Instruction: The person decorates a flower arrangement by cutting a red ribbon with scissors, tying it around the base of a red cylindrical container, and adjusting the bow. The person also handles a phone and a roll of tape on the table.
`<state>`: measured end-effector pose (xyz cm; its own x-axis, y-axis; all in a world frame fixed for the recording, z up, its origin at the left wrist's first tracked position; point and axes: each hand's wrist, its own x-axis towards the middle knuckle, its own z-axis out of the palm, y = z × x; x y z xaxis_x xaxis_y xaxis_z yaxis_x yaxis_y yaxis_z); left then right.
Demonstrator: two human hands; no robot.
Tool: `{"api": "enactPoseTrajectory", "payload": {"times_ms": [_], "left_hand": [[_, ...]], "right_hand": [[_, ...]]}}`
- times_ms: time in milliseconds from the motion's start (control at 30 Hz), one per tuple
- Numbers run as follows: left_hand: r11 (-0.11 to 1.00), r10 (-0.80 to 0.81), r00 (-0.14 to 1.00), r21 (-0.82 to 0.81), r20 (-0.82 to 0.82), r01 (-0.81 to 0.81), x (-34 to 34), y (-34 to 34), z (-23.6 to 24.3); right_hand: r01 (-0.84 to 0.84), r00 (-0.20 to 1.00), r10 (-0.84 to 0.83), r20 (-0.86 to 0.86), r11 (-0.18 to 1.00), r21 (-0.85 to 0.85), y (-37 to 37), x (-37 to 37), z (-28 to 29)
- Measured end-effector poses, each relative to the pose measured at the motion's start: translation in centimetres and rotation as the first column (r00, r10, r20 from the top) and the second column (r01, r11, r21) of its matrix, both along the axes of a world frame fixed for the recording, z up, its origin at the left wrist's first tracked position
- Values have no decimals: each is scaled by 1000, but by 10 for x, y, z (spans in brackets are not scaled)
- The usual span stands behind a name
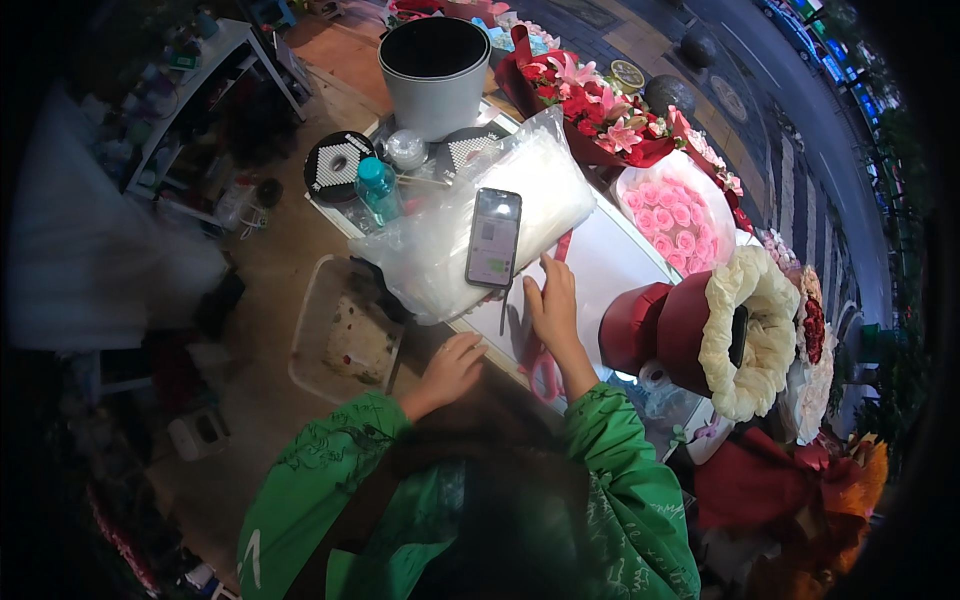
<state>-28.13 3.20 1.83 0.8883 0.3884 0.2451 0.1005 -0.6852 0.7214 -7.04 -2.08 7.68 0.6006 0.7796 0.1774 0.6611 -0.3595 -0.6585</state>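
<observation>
A smartphone with a lit screen lies on a clear plastic bag of white material on the white table. Just right of the phone's lower end is my right hand, thumb and forefinger stretched apart, holding nothing. My left hand rests at the table's near edge, below the bag, its fingers extended and nothing visible in them. Between the hands lies a thin dark stick. Beside my right wrist are pink loops, partly hidden, perhaps scissor handles.
A white bucket and a teal-capped bottle stand at the table's far end. Red and pink bouquets line the right side, near a cream-wrapped dark red container. Below the left edge sits a clear plastic bin.
</observation>
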Motion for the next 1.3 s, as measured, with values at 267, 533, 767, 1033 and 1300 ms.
{"api": "enactPoseTrajectory", "payload": {"times_ms": [267, 533, 767, 1033, 1300], "left_hand": [[991, 129, 985, -49, 119, -124, 23, -35, 8], [935, 81, 961, -355, 264, 19, 96, -140, 62], [957, 284, 942, -106, 179, -269, 169, -217, 80], [896, 428, 903, 117, 35, -429, 216, -244, 87], [908, 408, 913, 101, 9, -407, 220, -244, 85]], "right_hand": [[-116, 966, 166, 197, 963, -241, -157, -63, -33], [-10, 953, 79, 292, 973, -231, -258, -38, -47], [11, 1000, 1, 31, 920, -391, -287, -13, -31], [-5, 989, 78, 127, 869, -495, -320, -7, -35], [39, 974, 102, 200, 801, -598, -441, -5, -20]]}}
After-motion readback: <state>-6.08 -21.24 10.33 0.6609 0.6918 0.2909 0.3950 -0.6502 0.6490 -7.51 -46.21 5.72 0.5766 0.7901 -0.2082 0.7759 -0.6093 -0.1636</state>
